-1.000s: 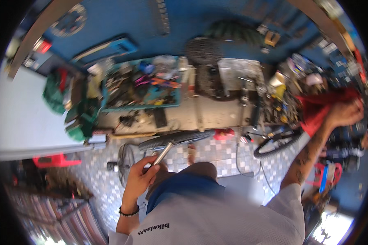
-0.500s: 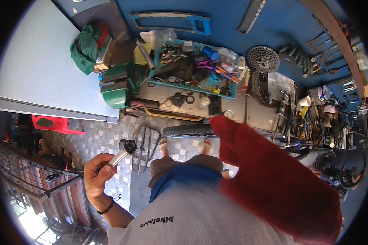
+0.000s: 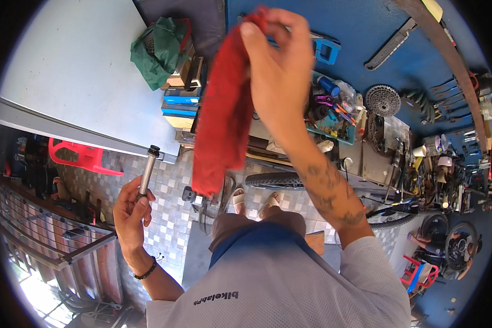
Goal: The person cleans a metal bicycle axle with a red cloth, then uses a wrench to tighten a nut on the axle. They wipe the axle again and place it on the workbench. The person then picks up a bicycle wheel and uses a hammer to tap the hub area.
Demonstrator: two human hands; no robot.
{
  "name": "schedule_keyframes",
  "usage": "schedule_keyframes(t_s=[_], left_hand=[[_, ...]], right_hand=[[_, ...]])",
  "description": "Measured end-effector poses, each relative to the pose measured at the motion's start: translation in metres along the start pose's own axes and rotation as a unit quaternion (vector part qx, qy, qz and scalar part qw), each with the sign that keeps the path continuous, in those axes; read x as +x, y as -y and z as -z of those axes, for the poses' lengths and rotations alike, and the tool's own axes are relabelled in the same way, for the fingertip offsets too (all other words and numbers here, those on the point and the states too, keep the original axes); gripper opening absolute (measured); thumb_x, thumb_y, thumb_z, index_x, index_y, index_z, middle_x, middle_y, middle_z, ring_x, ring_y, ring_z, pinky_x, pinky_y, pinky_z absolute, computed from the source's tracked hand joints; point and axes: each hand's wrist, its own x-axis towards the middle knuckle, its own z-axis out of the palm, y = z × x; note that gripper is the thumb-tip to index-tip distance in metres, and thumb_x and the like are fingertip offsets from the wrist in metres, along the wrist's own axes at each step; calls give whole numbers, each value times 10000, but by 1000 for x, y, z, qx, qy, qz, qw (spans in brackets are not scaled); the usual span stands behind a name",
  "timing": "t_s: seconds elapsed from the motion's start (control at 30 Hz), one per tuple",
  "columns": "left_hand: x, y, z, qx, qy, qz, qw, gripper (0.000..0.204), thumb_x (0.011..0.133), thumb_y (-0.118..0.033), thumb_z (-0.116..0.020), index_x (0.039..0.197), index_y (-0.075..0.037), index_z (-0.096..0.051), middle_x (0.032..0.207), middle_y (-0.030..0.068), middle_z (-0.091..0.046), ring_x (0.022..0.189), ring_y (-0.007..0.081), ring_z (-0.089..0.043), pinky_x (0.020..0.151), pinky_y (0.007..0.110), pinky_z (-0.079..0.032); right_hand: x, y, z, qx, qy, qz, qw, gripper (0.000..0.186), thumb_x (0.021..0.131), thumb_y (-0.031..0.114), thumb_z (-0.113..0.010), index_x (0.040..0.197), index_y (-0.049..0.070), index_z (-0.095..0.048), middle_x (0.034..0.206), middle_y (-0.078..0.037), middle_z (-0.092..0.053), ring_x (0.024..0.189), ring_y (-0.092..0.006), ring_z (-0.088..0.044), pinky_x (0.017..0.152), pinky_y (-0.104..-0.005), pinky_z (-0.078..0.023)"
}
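Observation:
In the head view my left hand (image 3: pixel 132 216) grips a silver metal tube (image 3: pixel 147 172) with a black fitting at its top, held upright at the lower left. My right hand (image 3: pixel 279 71) is raised high near the centre, its fingers closed on the top of a red cloth (image 3: pixel 217 131), which hangs down to the left of my forearm and is slightly blurred. The cloth and my hand hide part of the workbench and of a teal tray (image 3: pixel 344 134) of small parts and tools behind them.
A pale panel (image 3: pixel 60 65) fills the upper left above a red plastic stool (image 3: pixel 82 156). Below the cluttered bench (image 3: pixel 361 158) lies a tyre (image 3: pixel 273 180); a fan (image 3: pixel 221 202) stands left of my feet. A metal rack (image 3: pixel 49 235) is lower left. Another person (image 3: pixel 437 249) sits by wheels at far right.
My right hand has swung from the far right up to the centre, carrying the red cloth with it. The tube in my left hand stands more upright, and my view has shifted.

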Motion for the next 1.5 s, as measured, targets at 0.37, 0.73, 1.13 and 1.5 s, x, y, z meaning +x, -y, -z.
schedule_keyframes(t_s=[0.37,0.73,1.13,1.5], left_hand=[[110,-42,-52,361,82,-149,917,202,943,-48,-748,1141,-10,-774,779,75,-723,648,119,-618,621,277,-479],[226,-77,-162,486,308,-167,801,262,902,-16,-732,1160,-24,-778,868,121,-745,715,168,-654,675,316,-504],[225,5,-202,348,175,-142,910,369,992,-121,-741,1259,79,-583,1119,182,-695,955,208,-711,763,310,-619],[209,55,-210,292,22,-224,929,341,991,-25,-716,1270,32,-528,1081,310,-739,992,315,-775,875,363,-677]], right_hand=[[-100,-146,66,-456,212,-75,861,395,922,229,-771,1279,78,-696,1406,-228,-611,1292,-421,-585,1102,-483,-465],[-168,-146,65,-219,-80,-191,953,562,945,224,-791,1448,73,-593,1450,-207,-549,1322,-368,-557,1073,-439,-480],[-177,-168,41,-176,-195,-181,948,430,868,93,-816,1287,114,-719,1348,-141,-584,1109,-324,-671,934,-433,-567],[-176,-182,58,-38,-197,-191,961,384,846,135,-807,1217,84,-723,1278,-75,-658,1130,-293,-621,934,-435,-520]])
